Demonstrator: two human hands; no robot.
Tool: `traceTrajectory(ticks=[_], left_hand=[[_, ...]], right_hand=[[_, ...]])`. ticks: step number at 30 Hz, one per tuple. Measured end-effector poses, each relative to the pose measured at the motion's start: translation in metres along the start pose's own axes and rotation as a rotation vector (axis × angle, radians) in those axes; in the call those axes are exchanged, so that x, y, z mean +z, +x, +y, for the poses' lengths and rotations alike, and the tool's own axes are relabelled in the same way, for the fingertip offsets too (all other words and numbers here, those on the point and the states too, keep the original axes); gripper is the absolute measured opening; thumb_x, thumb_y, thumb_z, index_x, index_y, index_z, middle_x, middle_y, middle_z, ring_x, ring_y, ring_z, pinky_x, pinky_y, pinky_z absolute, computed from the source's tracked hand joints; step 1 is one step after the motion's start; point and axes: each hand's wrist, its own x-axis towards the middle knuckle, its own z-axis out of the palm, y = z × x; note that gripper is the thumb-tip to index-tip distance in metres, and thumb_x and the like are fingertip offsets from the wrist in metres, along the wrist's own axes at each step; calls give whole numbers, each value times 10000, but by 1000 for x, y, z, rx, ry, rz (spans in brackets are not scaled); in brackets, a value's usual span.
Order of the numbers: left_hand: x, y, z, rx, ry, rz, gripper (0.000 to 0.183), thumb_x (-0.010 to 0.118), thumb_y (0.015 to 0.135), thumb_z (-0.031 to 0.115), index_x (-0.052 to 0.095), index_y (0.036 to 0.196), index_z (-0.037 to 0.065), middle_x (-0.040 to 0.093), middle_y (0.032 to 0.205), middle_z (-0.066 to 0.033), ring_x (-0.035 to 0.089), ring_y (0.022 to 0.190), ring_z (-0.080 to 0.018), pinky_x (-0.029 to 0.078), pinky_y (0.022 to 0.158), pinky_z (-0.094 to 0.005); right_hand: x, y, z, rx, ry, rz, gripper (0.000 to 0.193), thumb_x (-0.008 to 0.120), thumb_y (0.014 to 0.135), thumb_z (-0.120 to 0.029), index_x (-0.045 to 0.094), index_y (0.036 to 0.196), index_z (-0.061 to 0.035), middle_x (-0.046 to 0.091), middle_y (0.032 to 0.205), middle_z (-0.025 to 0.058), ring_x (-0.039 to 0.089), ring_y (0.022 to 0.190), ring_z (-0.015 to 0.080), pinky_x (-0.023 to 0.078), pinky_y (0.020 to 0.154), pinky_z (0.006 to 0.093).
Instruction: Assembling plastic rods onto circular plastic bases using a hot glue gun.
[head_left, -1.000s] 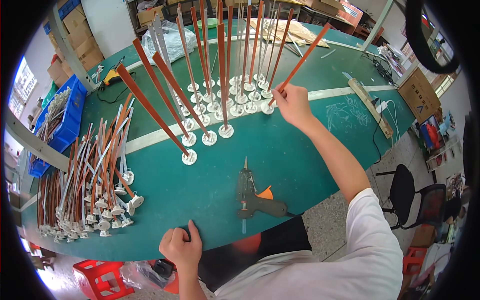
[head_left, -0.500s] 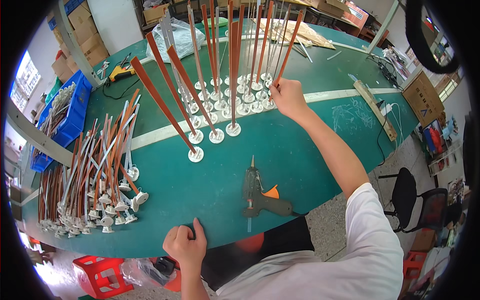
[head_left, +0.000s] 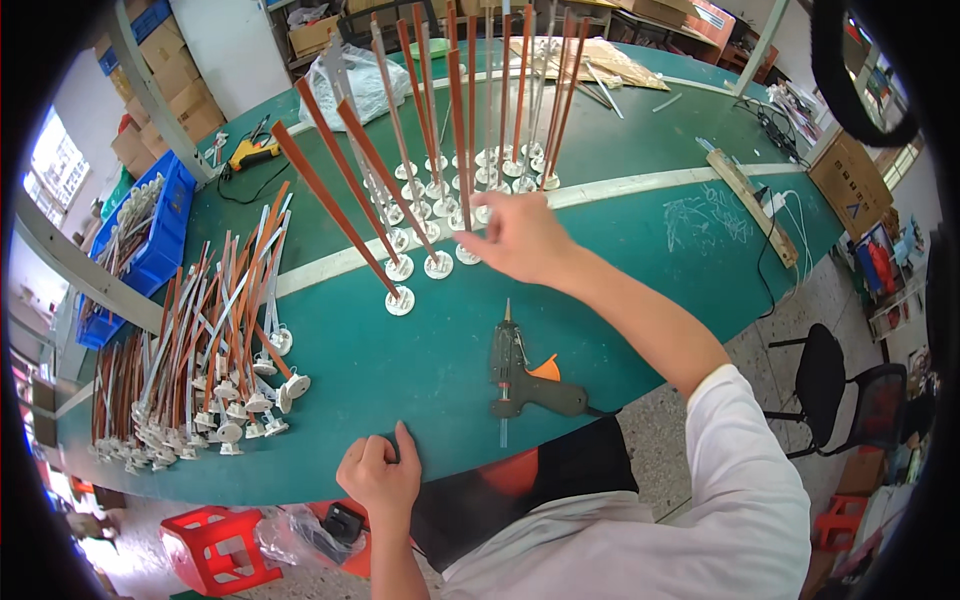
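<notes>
My right hand (head_left: pixel 522 238) is at the near side of a group of upright strips on white round bases. Its thumb and forefinger are apart, close to a brown strip (head_left: pixel 460 150) on a white round base (head_left: pixel 467 253); whether they touch it I cannot tell. More brown strips (head_left: pixel 340 205) and clear ones stand around it, some leaning left. Curled at the table's front edge is my left hand (head_left: pixel 380 478), thumb raised, nothing visible in it. Between my hands lies a dark glue gun (head_left: pixel 525 375) with an orange trigger, its nozzle pointing away from me.
Loose strips with white bases (head_left: pixel 215 380) are heaped at the left of the green table (head_left: pixel 340 350). Behind them is a blue crate (head_left: pixel 150 240). A yellow-and-black tool (head_left: pixel 252 152) and a plastic bag (head_left: pixel 355 85) lie farther back. To the right is a wooden bar (head_left: pixel 750 205) with cables.
My right hand has let go of a brown strip at the group's right side and moved left and nearer, its fingers opening. That strip now stands more upright. My left hand has hardly moved.
</notes>
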Motion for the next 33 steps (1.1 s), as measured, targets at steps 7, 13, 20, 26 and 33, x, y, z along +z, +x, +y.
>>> traceTrajectory(ticks=[7,13,20,26,33], left_hand=[[0,-1,2,0,-6,10,454,764,743,74,370,518,57,374,473,-57,355,398,-205,228,414,-352],[2,-1,-1,9,0,-8,471,763,740,53,349,516,58,366,469,-49,344,395,-198,215,415,-353],[3,-1,0,0,-5,3,478,765,739,48,342,516,56,359,465,-47,338,396,-194,210,415,-351],[3,-2,-1,-6,5,-6,481,764,741,45,339,517,57,356,465,-47,331,397,-193,206,415,-351],[3,-2,-1,-2,-12,-1,477,761,741,46,343,511,61,359,466,-48,334,396,-195,210,416,-353]], right_hand=[[-9,-12,12,10,56,39,163,631,855,-108,638,847,54,657,648,174,668,586,313,511,577,386],[-62,-28,64,146,-124,176,139,623,862,-96,630,831,39,636,624,145,639,555,251,492,563,349],[-62,13,121,139,-212,330,139,629,858,-116,640,845,22,646,650,146,644,579,252,484,571,346],[-52,27,125,134,-229,239,155,614,848,-128,643,861,24,655,676,162,663,622,296,499,600,378],[-52,21,121,148,-202,212,191,640,843,-161,664,905,18,668,689,161,666,623,284,509,606,378]])
